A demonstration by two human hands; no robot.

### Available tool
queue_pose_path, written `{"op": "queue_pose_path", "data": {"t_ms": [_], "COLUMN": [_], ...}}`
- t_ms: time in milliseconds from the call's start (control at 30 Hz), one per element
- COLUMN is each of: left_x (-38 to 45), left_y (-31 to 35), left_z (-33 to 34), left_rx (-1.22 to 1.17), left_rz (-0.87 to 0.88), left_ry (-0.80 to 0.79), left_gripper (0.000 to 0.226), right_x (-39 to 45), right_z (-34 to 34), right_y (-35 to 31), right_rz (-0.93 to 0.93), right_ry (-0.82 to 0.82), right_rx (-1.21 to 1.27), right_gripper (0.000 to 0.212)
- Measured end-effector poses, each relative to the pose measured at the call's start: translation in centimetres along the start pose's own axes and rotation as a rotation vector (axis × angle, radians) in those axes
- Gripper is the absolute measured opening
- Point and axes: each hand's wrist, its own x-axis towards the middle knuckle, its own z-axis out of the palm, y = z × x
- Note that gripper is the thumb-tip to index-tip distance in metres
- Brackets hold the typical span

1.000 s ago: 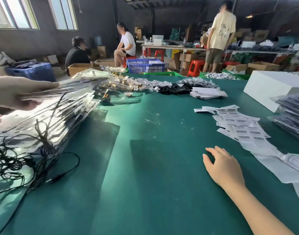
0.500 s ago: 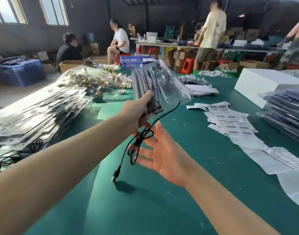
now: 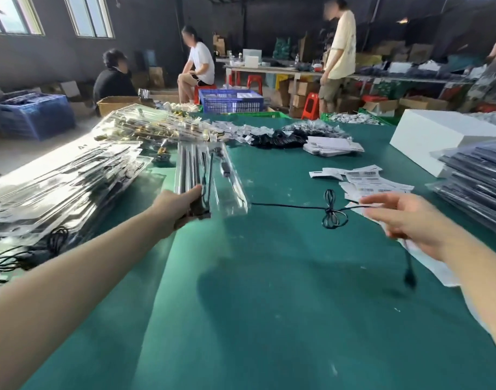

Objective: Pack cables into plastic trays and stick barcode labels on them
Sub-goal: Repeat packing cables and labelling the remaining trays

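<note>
we hold a clear plastic tray (image 3: 207, 178) in our left hand (image 3: 175, 205), fingers and thumb curled round its near end, lifted over the green table (image 3: 241, 319). dark rod-like parts already sit in the tray's channels. a black cable (image 3: 297, 206) runs out of the tray's right side, stretched across the air to our right hand (image 3: 409, 218), which pinches it between thumb and fingers; a small tied loop hangs midway along it, and the free plug end (image 3: 409, 278) dangles below that hand. so the cable is not yet tucked in, and we judge the step in hand to be drawing it straight or coiling it before it goes into the tray.

the barcode labels (image 3: 373, 181) lie loose on the table just beyond our right hand, near a white box (image 3: 438, 133); this tray shows no label that we can see. on the left a large heap of clear trays (image 3: 58, 187) rests with loose black cables (image 3: 21, 249) trailing at its near edge, which looks like work waiting. at the far right a stack of dark filled trays (image 3: 477, 187) may be finished ones, though we cannot tell whether they are labelled. by our reckoning a good deal is left: seat this cable, label the tray, then go through the left heap.
</note>
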Motion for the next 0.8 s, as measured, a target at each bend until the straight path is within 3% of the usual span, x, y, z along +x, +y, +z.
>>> {"op": "queue_pose_path", "data": {"t_ms": [100,200,333,400,467,533,600,700,800], "left_x": [-1.0,-2.0,-3.5,-4.4,-5.4,-6.5,-7.8,-9.6,-9.1], "left_y": [-2.4,-4.0,-4.6,-3.9,-2.6,-0.6,1.6,3.2,3.3], "left_z": [1.1,2.8,3.6,3.0,2.6,3.1,4.8,7.9,9.2], "left_rx": [0.198,0.404,0.670,1.003,1.322,1.151,0.625,0.073,-0.089], "left_rz": [-0.014,0.110,0.197,0.214,0.333,0.543,0.600,0.387,0.172], "left_ry": [-0.036,-0.002,-0.055,-0.090,0.006,-0.025,-0.359,-0.702,-0.837], "left_gripper": [0.050,0.052,0.054,0.063,0.078,0.088,0.080,0.060,0.034], "right_x": [1.0,1.3,0.7,0.2,-0.1,-0.3,-0.2,0.3,1.1], "right_z": [-0.3,1.0,3.4,4.5,5.7,7.0,8.3,9.7,9.7], "right_y": [-1.0,-2.1,-3.9,-4.8,-5.4,-5.9,-6.4,-6.8,-6.3], "right_rz": [-0.089,-0.217,-0.366,-0.396,-0.409,-0.410,-0.406,-0.405,-0.350], "right_ry": [0.215,0.283,0.296,0.270,0.202,0.114,0.052,0.022,0.071], "right_rx": [-0.055,-0.067,-0.056,-0.033,-0.034,-0.044,-0.071,-0.097,0.017], "right_gripper": [0.016,0.009,0.013,0.019,0.024,0.027,0.024,0.019,0.018]}}
